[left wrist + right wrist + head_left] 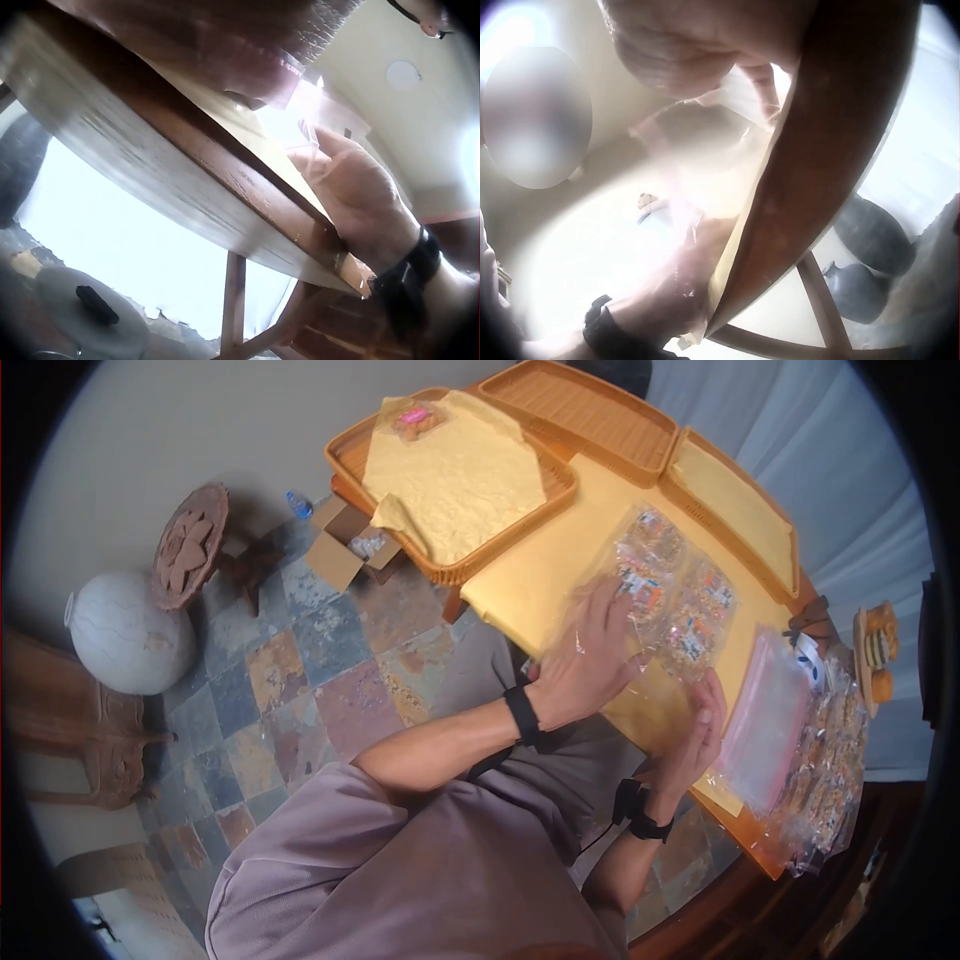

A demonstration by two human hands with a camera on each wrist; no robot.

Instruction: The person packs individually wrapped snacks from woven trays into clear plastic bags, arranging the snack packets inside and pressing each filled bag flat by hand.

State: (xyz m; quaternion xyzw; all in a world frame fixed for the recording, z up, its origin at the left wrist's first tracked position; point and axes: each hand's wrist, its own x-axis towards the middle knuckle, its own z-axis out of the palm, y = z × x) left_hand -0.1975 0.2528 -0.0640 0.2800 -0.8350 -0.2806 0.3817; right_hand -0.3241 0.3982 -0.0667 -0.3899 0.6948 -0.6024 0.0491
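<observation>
Over the near side of the table, my left hand [590, 660] reaches out with its fingers fairly straight beside clear packets of small multicoloured snacks [655, 585]. Glints of clear film show across its back. To its right, my right hand [690, 735] is raised at the table edge. A clear plastic bag [697, 142] with a pinkish edge stretches between the two hands in the right wrist view. In the left wrist view, the right hand [367, 187] pinches thin clear film between thumb and fingers. Glare hides part of the bag.
A stack of flat clear bags [765, 730] lies on the right, beside a pile of filled packets [825, 770]. A lined wicker tray [560, 490] holds one packet [415, 420]. Two more trays [590, 410] stand behind. On the floor is an open cardboard box [335, 555].
</observation>
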